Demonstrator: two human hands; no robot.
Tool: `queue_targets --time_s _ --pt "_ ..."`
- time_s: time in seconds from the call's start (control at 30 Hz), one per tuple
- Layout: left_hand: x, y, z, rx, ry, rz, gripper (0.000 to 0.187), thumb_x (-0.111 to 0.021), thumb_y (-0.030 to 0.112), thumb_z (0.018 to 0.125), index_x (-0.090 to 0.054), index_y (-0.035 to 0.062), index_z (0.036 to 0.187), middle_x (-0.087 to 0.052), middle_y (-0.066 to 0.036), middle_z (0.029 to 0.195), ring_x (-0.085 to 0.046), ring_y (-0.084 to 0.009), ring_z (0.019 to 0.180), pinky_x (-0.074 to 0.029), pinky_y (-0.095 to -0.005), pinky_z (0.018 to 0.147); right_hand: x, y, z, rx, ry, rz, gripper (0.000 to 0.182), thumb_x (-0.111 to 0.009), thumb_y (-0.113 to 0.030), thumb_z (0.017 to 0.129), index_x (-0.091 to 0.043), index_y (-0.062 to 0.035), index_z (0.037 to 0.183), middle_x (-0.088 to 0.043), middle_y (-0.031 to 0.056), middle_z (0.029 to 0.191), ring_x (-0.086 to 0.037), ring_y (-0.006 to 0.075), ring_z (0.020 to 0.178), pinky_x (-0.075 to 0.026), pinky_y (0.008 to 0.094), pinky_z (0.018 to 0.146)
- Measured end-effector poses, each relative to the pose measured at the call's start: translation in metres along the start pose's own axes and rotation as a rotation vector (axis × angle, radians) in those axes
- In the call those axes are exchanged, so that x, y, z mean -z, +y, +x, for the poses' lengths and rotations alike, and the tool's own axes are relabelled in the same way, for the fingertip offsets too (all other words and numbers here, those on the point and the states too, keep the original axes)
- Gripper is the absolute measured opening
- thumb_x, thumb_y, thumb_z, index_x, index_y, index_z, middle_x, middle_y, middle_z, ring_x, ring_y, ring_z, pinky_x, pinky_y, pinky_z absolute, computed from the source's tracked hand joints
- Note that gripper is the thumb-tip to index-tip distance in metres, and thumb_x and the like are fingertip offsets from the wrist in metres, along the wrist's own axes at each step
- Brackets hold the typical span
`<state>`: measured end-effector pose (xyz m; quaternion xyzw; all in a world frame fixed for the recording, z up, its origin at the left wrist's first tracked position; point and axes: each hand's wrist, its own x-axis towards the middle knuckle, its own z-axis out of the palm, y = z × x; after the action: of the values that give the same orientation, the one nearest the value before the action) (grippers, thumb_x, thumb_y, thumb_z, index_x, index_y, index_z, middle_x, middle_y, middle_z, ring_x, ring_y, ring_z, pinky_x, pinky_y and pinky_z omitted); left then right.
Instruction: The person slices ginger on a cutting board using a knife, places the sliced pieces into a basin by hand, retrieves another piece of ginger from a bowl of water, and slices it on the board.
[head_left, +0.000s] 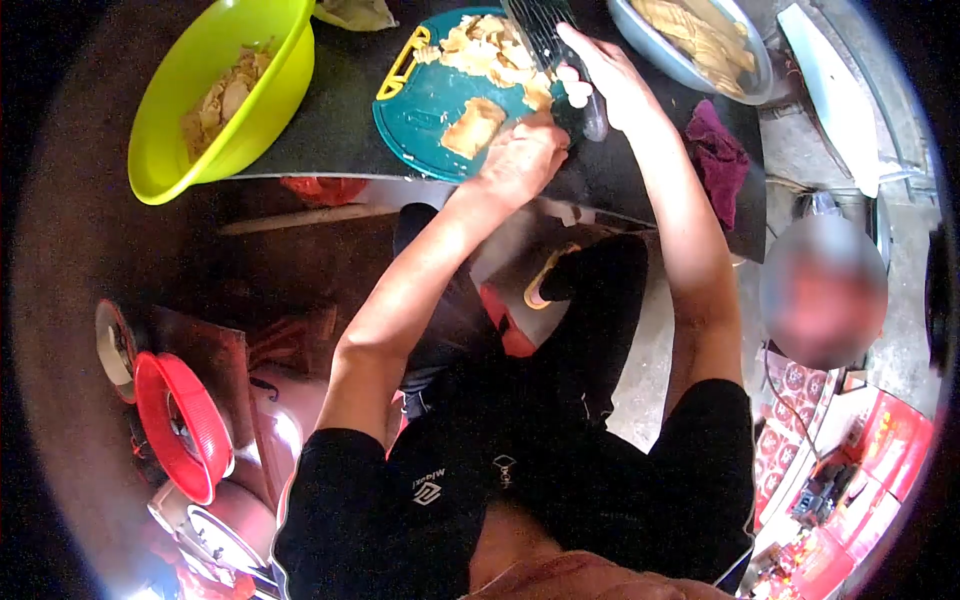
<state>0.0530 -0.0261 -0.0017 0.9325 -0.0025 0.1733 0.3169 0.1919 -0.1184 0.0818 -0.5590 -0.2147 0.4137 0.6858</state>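
Observation:
My right hand [620, 85] is wrapped round the grey handle [595, 120] of a broad knife. Its dark, ridged-looking blade [535, 28] points up and left over a green cutting board [410, 135] with a yellow handle. Low on the board's right side, my left hand [525, 155] is closed, with a tan food piece [538, 95] sticking out beyond its knuckles; its fingertips are hidden. Cut, pale yellow-tan pieces [485, 45] lie in a heap near the blade. A larger flat tan slice [473, 127] rests left of my left hand.
A lime-green basin [150, 150] with cut pieces stands left of the board. To the right, a pale bowl [655, 60] holds long tan pieces, and a purple cloth [718, 160] lies near the dark table's [340, 110] edge. A red basket [165, 430] stands lower left.

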Motion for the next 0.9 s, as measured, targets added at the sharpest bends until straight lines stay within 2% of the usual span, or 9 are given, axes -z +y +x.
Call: queue_targets --time_s 0.13,0.2,0.3,0.43,0.47,0.53,0.57,0.63,0.9 --pt "0.035 0.006 0.025 0.251 -0.044 -0.043 0.018 -0.068 0.017 0.080 -0.073 0.0124 0.097 -0.069 -0.016 0.091 -0.068 -0.0311 0.085 -0.055 -0.0387 0.075 0.012 -0.005 -0.004 -0.028 0.143 0.103 0.029 -0.060 -0.033 0.095 -0.058 -0.0042 0.096 -0.060 0.0063 0.076 -0.054 0.0095 0.058 -0.044 0.0215 0.048" --pt "0.044 -0.019 0.042 0.327 0.183 -0.067 0.014 -0.063 0.009 0.080 -0.072 0.0076 0.090 -0.068 -0.019 0.083 -0.068 -0.0335 0.082 -0.055 -0.0408 0.074 0.026 0.002 0.000 -0.008 0.131 0.209 0.027 -0.058 -0.033 0.095 -0.054 -0.0062 0.093 -0.059 0.0070 0.075 -0.052 0.0095 0.056 -0.043 0.0219 0.047" --pt "0.052 -0.073 0.055 0.218 0.322 0.096 0.032 -0.063 0.009 0.080 -0.069 0.0067 0.112 -0.067 -0.018 0.113 -0.066 -0.0261 0.102 -0.052 -0.0330 0.088 0.032 0.006 0.000 -0.097 0.017 0.414 0.028 -0.053 -0.034 0.096 -0.048 -0.0075 0.088 -0.055 0.0049 0.071 -0.046 0.0076 0.049 -0.040 0.0208 0.043" --pt "0.046 -0.067 0.073 0.504 0.674 -1.434 0.031 -0.049 0.017 0.096 -0.057 -0.0031 0.118 -0.064 -0.013 0.107 -0.061 -0.0270 0.098 -0.046 -0.0377 0.096 0.033 0.028 0.015 -0.236 -0.229 0.655 0.038 -0.054 -0.039 0.094 -0.050 -0.0060 0.077 -0.047 -0.0027 0.063 -0.040 0.0032 0.044 -0.036 0.0174 0.040" --pt "0.049 -0.066 0.071 0.535 0.474 -1.712 0.029 -0.046 0.022 0.099 -0.058 -0.0007 0.113 -0.064 -0.013 0.102 -0.060 -0.0268 0.095 -0.047 -0.0401 0.092 0.032 0.034 0.018 -0.269 -0.262 0.685 0.039 -0.054 -0.040 0.094 -0.050 -0.0061 0.076 -0.046 -0.0035 0.061 -0.040 0.0032 0.043 -0.036 0.0172 0.040" --pt "0.058 -0.068 0.064 0.092 -0.103 -2.267 0.035 -0.041 0.028 0.100 -0.058 -0.0005 0.112 -0.065 -0.015 0.102 -0.061 -0.0279 0.096 -0.048 -0.0403 0.090 0.024 0.042 0.023 -0.250 -0.301 0.606 0.037 -0.053 -0.037 0.095 -0.049 -0.0059 0.076 -0.044 -0.0038 0.060 -0.040 0.0036 0.043 -0.036 0.0174 0.040" --pt "0.051 -0.061 0.063 0.387 0.194 -2.263 0.040 -0.037 0.033 0.101 -0.057 0.0003 0.113 -0.066 -0.016 0.102 -0.061 -0.0299 0.095 -0.049 -0.0404 0.087 0.022 0.046 0.024 -0.275 -0.270 0.604 0.035 -0.053 -0.035 0.096 -0.049 -0.0056 0.077 -0.045 -0.0030 0.061 -0.041 0.0040 0.044 -0.035 0.0175 0.040" --pt "0.046 -0.078 0.058 0.233 -0.003 -2.449 0.038 -0.038 0.032 0.101 -0.057 0.0006 0.111 -0.066 -0.016 0.104 -0.062 -0.0303 0.097 -0.050 -0.0421 0.087 0.021 0.052 0.027 -0.302 -0.304 0.630 0.033 -0.052 -0.033 0.097 -0.051 -0.0037 0.081 -0.049 -0.0005 0.066 -0.043 0.0051 0.046 -0.035 0.0182 0.041" --pt "0.069 -0.059 0.065 0.743 0.530 -2.006 0.033 -0.035 0.018 0.103 -0.044 -0.0070 0.123 -0.058 -0.022 0.119 -0.055 -0.0366 0.114 -0.048 -0.0483 0.100 0.038 0.046 0.020 -0.249 0.063 0.606 0.026 -0.057 -0.026 0.095 -0.048 -0.0031 0.085 -0.050 0.0011 0.072 -0.040 0.0030 0.046 -0.034 0.0162 0.040"
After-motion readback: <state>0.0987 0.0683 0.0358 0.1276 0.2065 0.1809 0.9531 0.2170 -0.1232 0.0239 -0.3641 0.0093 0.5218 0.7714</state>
